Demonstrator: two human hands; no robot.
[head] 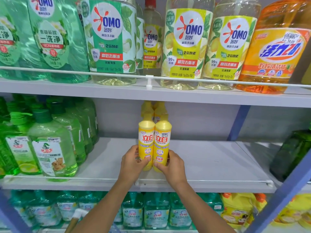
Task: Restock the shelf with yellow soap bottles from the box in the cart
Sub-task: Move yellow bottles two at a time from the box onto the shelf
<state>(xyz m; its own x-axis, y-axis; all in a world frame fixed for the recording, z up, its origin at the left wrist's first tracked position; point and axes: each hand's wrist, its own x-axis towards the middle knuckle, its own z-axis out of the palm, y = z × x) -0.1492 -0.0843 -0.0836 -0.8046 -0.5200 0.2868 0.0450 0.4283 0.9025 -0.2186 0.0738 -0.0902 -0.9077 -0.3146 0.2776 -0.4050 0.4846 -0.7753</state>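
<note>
Left hand [133, 159] grasps left yellow soap bottle [146, 140]; right hand [172, 163] grasps right yellow soap bottle [162, 140]. Both stand upright, touching, on the middle shelf [210, 163] before the rear yellow bottles [152, 108], presumably pressed together to extend tidy rows.

The person's left hand [133, 163] and right hand [171, 167] are bare; the slim left forearm [104, 207] and right forearm [202, 209] are bare too.

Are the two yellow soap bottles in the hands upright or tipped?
Upright. The left yellow bottle and the right yellow bottle stand caps up on the middle shelf, gripped by the left hand and right hand.
</note>
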